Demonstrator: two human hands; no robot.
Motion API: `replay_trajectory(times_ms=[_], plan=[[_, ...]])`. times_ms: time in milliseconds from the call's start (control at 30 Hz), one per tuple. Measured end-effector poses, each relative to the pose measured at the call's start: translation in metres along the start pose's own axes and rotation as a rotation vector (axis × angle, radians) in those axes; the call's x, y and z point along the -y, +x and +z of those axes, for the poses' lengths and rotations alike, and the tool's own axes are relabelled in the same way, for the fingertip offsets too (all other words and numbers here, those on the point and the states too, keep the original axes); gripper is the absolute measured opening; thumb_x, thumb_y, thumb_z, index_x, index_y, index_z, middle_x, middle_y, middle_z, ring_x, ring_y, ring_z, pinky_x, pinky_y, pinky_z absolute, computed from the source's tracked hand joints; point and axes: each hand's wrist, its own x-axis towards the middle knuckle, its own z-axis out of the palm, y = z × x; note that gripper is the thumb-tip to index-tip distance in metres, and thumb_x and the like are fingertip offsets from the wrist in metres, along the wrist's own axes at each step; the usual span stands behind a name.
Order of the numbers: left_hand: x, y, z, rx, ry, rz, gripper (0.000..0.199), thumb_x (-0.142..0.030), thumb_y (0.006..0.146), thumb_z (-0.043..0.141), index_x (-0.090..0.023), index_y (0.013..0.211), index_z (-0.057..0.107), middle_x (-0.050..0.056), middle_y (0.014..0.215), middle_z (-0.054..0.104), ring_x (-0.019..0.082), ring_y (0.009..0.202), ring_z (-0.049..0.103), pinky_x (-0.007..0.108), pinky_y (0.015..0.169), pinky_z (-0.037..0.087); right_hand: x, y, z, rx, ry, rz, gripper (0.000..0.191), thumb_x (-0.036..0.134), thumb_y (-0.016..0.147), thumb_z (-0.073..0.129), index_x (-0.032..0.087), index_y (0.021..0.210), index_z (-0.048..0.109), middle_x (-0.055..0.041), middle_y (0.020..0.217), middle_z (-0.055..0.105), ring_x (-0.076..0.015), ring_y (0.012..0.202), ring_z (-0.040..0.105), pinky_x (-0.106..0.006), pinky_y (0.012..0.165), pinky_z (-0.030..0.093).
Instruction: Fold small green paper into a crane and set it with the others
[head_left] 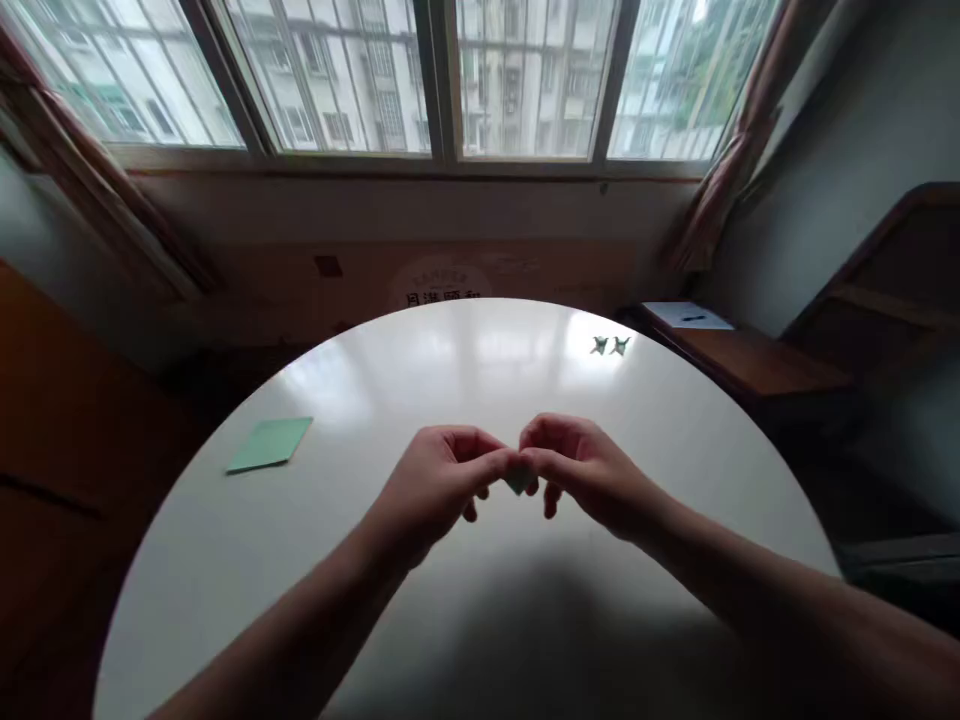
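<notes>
Between my two hands is a small folded piece of green paper [518, 478], held just above the table; its lower tip shows below the thumbs and the rest is hidden by fingers. My left hand [457, 475] pinches it from the left, thumb against the forefinger. From the other side my right hand [581, 465] pinches it too, and the two thumb tips meet over it. A flat stack of green square paper [270, 445] lies on the left of the table. Two small folded green paper figures [609, 346] stand at the far right.
The round white table [390, 370] has a glossy top with window reflections. Beyond its right edge, a brown wooden side table [780, 365] bears a white sheet [686, 316] with a dark pen on it. A large cardboard box [352, 270] sits behind, under the windows.
</notes>
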Motion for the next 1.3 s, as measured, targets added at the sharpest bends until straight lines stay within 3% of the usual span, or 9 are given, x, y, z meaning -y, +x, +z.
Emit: replay_trajectory(times_ms=[233, 433, 633, 933, 1300], plan=[[0.005, 0.003, -0.002, 0.057, -0.099, -0.04, 0.031, -0.041, 0.083, 0.069, -0.013, 0.071, 0.072, 0.003, 0.065, 0.063, 0.01, 0.055, 0.048, 0.015, 0.038, 0.037, -0.002, 0.003, -0.003, -0.038, 0.076, 0.12, 0.01, 0.024, 0.076, 0.063, 0.018, 0.071, 0.057, 0.0014, 0.065, 0.058, -0.0117, 0.056, 0.055, -0.018, 0.039, 0.045], [0.004, 0.003, -0.002, 0.045, 0.055, 0.048, 0.019, -0.032, 0.078, 0.071, -0.013, 0.076, 0.07, 0.001, 0.064, 0.062, 0.012, 0.058, 0.054, 0.017, 0.04, 0.043, -0.003, 0.003, 0.0, -0.04, 0.066, 0.085, 0.009, 0.024, 0.075, 0.064, 0.017, 0.073, 0.059, 0.003, 0.062, 0.057, -0.0094, 0.05, 0.053, -0.017, 0.038, 0.044], [0.007, 0.006, -0.005, 0.08, 0.018, 0.086, 0.017, -0.029, 0.076, 0.069, -0.013, 0.072, 0.066, -0.001, 0.061, 0.059, 0.012, 0.056, 0.053, 0.017, 0.039, 0.043, -0.002, 0.004, -0.001, 0.023, 0.093, 0.069, 0.016, 0.029, 0.076, 0.071, 0.016, 0.078, 0.061, 0.0006, 0.07, 0.061, -0.0112, 0.055, 0.058, -0.018, 0.04, 0.048], [0.009, 0.008, -0.01, 0.219, 0.114, 0.064, 0.018, -0.031, 0.079, 0.069, -0.013, 0.08, 0.07, 0.003, 0.069, 0.066, 0.013, 0.059, 0.056, 0.019, 0.041, 0.046, -0.011, 0.007, -0.006, 0.103, 0.072, 0.103, 0.01, 0.022, 0.076, 0.07, 0.016, 0.077, 0.061, 0.0009, 0.068, 0.061, -0.0115, 0.057, 0.058, -0.018, 0.041, 0.049], [0.001, 0.004, -0.012, 0.197, 0.141, 0.001, 0.015, -0.026, 0.072, 0.068, -0.011, 0.074, 0.071, 0.002, 0.061, 0.062, 0.013, 0.058, 0.055, 0.018, 0.04, 0.045, -0.007, 0.009, -0.007, 0.156, 0.034, 0.171, 0.005, 0.017, 0.072, 0.064, 0.016, 0.076, 0.065, -0.0008, 0.068, 0.065, -0.0112, 0.056, 0.059, -0.016, 0.04, 0.047]])
